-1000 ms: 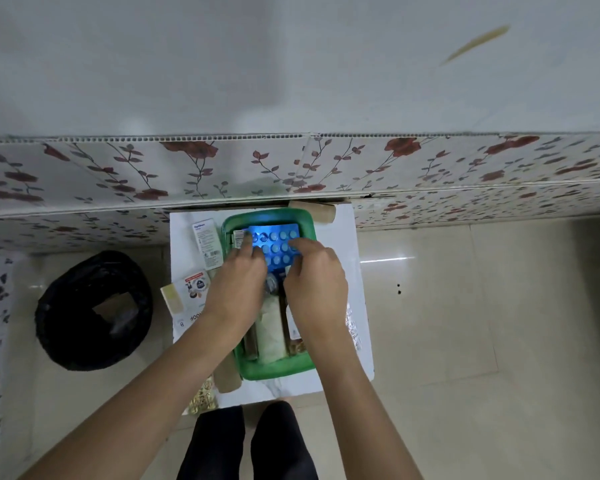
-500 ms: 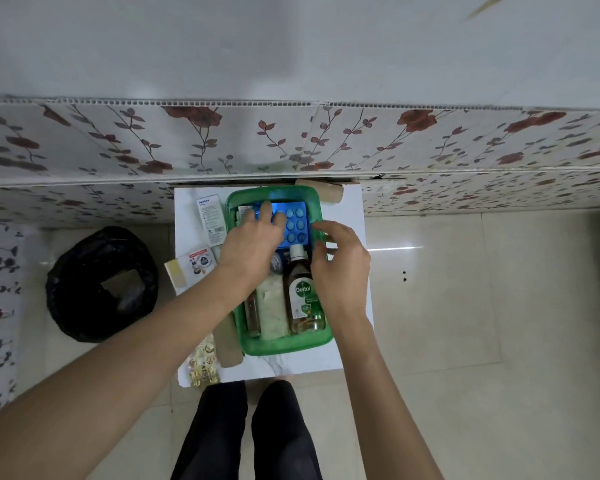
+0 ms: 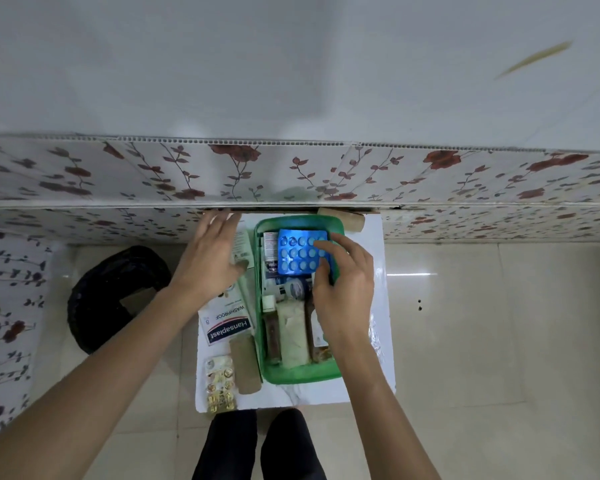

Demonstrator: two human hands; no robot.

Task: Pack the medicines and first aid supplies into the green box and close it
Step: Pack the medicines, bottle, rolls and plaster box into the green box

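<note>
While the green box (image 3: 300, 374) sits uncovered on the small white counter (image 3: 378, 341), packing is only partly done. Landmark for all positions: the green box.

Inside the box: a blue pill strip (image 3: 300, 252) lies flat at the far end, on top of small cartons and tubes; two bottles and a pale wrapped pad (image 3: 293, 337) fill the near end.

Outside, on the box's left side: a white carton (image 3: 241, 247) near the far corner, a plaster pack (image 3: 227, 323) alongside the middle, a brown roll (image 3: 245, 365) at the near corner, and a strip of gold capsules (image 3: 220, 382) just left of the roll. Another brown roll (image 3: 342, 218) lies beyond the far right corner. No lid in view.

Handling, judged: the pill strip is light, thin, stiff foil; it could crease or slide, so press it flat or pinch it by an edge. The carton is light card and crushable; take it by its long sides.

Grip: the right hand (image 3: 343, 289) is over the far right of the box, fingers spread and curled, fingertips resting on the pill strip's right edge; released, nothing grasped. The left hand (image 3: 210, 261) is open and flat over the white carton, thumb near its lower end; whether it touches the carton I cannot tell. It holds nothing.
</note>
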